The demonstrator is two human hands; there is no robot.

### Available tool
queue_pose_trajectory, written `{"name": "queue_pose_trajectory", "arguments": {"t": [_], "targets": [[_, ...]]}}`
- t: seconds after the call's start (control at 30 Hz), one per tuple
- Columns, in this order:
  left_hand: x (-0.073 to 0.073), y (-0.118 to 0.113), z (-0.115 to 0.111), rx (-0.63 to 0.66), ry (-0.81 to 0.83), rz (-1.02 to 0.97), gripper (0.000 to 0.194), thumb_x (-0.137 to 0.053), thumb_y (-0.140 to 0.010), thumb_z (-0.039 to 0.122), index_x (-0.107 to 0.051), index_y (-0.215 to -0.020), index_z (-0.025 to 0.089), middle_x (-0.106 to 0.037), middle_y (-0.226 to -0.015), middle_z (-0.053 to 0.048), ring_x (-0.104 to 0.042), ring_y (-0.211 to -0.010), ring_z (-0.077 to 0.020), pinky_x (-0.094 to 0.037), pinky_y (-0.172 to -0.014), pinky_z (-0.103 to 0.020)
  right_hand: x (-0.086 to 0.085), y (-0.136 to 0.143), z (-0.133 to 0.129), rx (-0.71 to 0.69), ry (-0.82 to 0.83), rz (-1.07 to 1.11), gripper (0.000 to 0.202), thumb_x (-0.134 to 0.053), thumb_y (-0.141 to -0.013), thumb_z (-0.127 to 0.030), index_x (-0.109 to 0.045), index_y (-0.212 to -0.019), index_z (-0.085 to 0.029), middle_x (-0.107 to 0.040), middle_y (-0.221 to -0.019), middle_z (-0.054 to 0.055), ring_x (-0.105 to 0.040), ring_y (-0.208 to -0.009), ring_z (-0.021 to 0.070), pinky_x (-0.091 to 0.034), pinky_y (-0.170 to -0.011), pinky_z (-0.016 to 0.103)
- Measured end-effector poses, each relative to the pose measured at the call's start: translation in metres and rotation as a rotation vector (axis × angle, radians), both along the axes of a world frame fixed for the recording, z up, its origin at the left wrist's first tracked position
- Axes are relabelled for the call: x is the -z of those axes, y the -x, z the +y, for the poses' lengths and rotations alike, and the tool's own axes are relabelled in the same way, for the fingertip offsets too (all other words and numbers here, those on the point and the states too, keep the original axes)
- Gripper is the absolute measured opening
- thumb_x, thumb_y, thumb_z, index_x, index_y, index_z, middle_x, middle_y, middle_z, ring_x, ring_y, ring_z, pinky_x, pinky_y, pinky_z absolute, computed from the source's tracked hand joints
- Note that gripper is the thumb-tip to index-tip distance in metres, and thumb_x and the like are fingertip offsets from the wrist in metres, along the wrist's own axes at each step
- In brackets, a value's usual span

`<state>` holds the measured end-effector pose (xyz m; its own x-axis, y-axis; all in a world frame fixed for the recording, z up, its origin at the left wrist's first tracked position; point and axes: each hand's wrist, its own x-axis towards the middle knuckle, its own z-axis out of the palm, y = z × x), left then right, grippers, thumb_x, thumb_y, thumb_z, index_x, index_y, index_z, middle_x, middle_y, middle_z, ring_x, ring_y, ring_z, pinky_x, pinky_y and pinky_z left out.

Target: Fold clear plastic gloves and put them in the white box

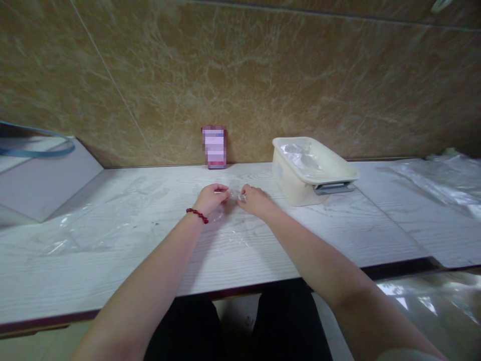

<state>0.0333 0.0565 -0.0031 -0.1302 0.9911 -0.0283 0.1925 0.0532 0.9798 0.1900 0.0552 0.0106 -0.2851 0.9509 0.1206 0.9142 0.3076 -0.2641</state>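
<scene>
Plastic film, clear and crinkled, lies on a pale table between left hand and right hand, whose nearly closed fingertips pinch it. Probably light, limp, slippery; best held by opposite edges.

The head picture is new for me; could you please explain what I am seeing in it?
This picture comes from one camera worn on a person's head, looking forward and down. No robot is here: the left hand and right hand are the person's own, bare. Both hold clear plastic film between their fingers, above a pale table. A red bracelet circles the left wrist. A cream bin with clear plastic inside stands to the right, and a phone-like object leans upright near the wall. More clear plastic lies at both sides.
</scene>
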Motion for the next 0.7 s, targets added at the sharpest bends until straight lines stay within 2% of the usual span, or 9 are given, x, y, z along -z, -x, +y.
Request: {"name": "queue_pose_trajectory", "arguments": {"t": [0.17, 0.3, 0.47, 0.7], "targets": [[-0.003, -0.005, -0.003, 0.009, -0.016, -0.044, 0.030, -0.069, -0.052, 0.024, -0.061, -0.080, 0.014, -0.059, -0.078, -0.004, -0.055, -0.059, -0.0102, -0.048, -0.057, -0.025, 0.000, 0.002, -0.005, 0.067, 0.020, -0.037, 0.038, -0.052, -0.068, -0.050, -0.050, -0.090, -0.019, -0.060, -0.085, 0.010, -0.055, -0.082, 0.0226, -0.038, -0.066, 0.032], [0.002, -0.005, 0.001, 0.024, -0.049, -0.024, 0.029, -0.065, -0.056, 0.023, -0.060, -0.083, 0.014, -0.059, -0.081, -0.005, -0.055, -0.061, -0.0104, -0.048, -0.057, -0.024, 0.000, 0.003, -0.009, 0.076, 0.039, -0.060, 0.038, -0.051, -0.067, -0.052, -0.052, -0.086, -0.019, -0.060, -0.086, 0.011, -0.055, -0.083, 0.0244, -0.038, -0.067, 0.034], [0.008, -0.001, 0.003, 0.016, -0.118, 0.100, 0.023, -0.058, -0.059, 0.018, -0.060, -0.082, 0.017, -0.060, -0.080, -0.004, -0.056, -0.056, -0.0099, -0.046, -0.057, -0.024, 0.001, 0.003, -0.010, 0.046, 0.045, -0.073, 0.024, -0.048, -0.073, -0.041, -0.052, -0.083, -0.020, -0.061, -0.085, 0.008, -0.056, -0.080, 0.0226, -0.038, -0.067, 0.034], [-0.007, 0.001, -0.003, 0.007, -0.104, 0.404, 0.022, -0.053, -0.060, 0.015, -0.066, -0.077, 0.018, -0.064, -0.066, -0.003, -0.057, -0.060, -0.0155, -0.044, -0.060, -0.026, -0.001, 0.004, -0.011, 0.027, 0.033, -0.061, 0.015, -0.045, -0.075, -0.029, -0.051, -0.085, -0.021, -0.062, -0.083, 0.006, -0.057, -0.078, 0.0208, -0.037, -0.067, 0.034]]}}
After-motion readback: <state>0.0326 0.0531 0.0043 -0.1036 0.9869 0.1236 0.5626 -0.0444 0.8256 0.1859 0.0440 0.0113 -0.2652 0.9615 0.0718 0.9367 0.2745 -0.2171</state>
